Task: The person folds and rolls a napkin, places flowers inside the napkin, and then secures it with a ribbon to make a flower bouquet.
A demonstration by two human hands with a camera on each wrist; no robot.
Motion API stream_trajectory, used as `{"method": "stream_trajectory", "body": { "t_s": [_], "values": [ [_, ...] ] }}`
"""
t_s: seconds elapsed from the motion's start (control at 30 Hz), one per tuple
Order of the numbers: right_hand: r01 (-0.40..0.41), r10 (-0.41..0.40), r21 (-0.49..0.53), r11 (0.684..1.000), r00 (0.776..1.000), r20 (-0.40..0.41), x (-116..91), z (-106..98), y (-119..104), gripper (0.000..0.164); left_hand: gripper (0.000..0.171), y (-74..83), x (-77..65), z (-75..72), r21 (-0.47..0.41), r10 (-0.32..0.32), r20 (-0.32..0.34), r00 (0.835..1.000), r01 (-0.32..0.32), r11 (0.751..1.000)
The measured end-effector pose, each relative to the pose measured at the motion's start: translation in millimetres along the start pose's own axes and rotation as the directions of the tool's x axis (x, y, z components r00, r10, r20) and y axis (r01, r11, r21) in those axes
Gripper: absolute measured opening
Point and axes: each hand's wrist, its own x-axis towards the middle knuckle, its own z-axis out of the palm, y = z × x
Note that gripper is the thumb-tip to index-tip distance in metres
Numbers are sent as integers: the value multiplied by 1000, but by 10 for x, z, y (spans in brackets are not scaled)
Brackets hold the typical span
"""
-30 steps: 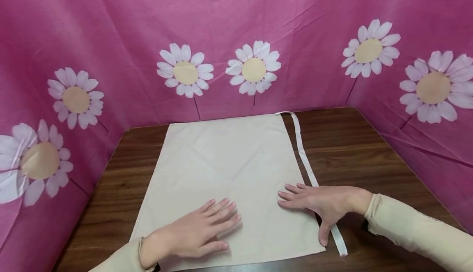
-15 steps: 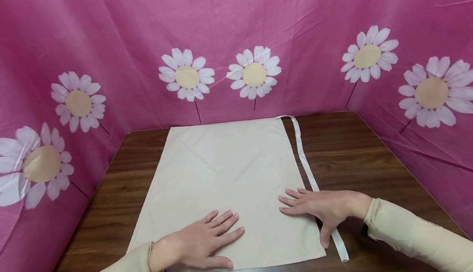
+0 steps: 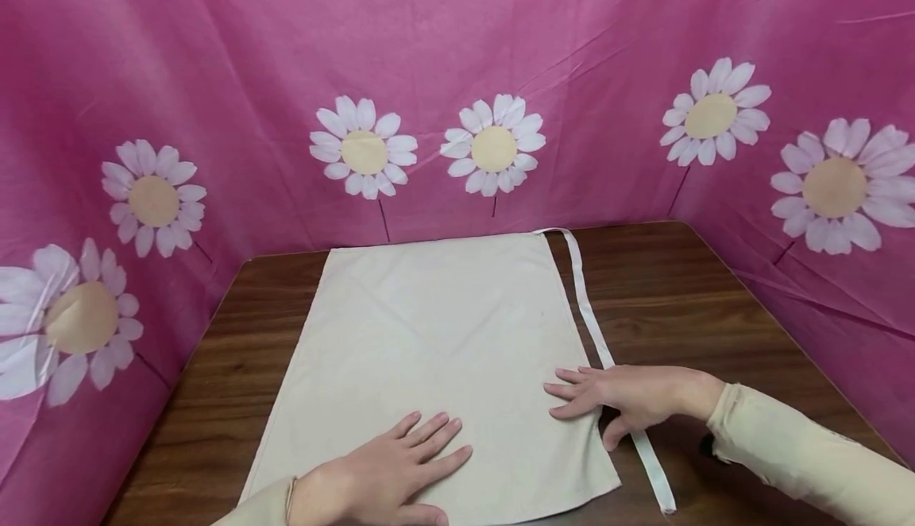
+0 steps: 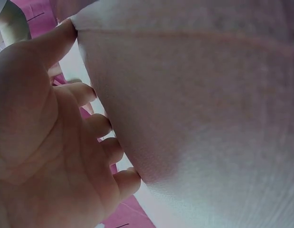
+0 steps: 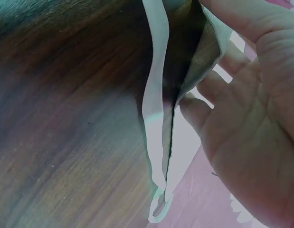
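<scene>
A flat cream cloth [image 3: 436, 351] with stitched edges lies spread over the table. From its far right corner a white fabric strap [image 3: 588, 311] runs along the right side toward me. My left hand [image 3: 389, 470] rests on the near part of the cloth, fingers straight and spread. The right hand [image 3: 629, 395] lies across the right edge, fingertips on the cloth and thumb against its border, where the edge is slightly raised and creased. In the right wrist view, that lifted edge [image 5: 206, 52] stands between thumb and fingers; I cannot see a firm pinch. The palm crosses over the strap.
The dark wood-grain table [image 3: 686, 295] shows on both sides of the cloth. A pink curtain [image 3: 429, 25] printed with large white daisies hangs close behind the table and along its left and right sides.
My right thumb has drawn in toward the fingers, pushing the cloth's right edge inward and creasing it. The left hand has shifted slightly toward me. The head view has tilted a little.
</scene>
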Motion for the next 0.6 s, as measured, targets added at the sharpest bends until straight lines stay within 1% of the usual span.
{"method": "stream_trajectory", "body": {
  "t_s": [0.1, 0.23, 0.33, 0.47, 0.53, 0.6],
  "values": [
    [51, -51, -6, 999, 998, -42, -1, 28, 32, 62, 71, 13, -7, 11, -21, 2, 6, 1000, -2, 1000],
    [132, -137, -56, 990, 985, -106, 14, 74, 60, 51, 70, 39, -21, 24, -25, 5, 9, 1000, -4, 1000],
    [135, -143, -70, 988, 980, -137, 18, 84, 63, 45, 70, 52, -22, 23, -22, 8, 4, 1000, -8, 1000],
    [120, -128, -53, 991, 974, -187, 31, 46, 87, 39, 72, 34, -6, 6, -48, -6, 9, 1000, 6, 999],
    [120, -128, -50, 992, 967, -219, 45, 20, 108, 39, 73, 23, 3, -3, -53, -14, 10, 1000, 15, 998],
    [134, -147, -65, 989, 957, -251, 57, 1, 128, 37, 73, 18, 9, -13, -57, -17, 9, 1000, 17, 998]
  ]
}}
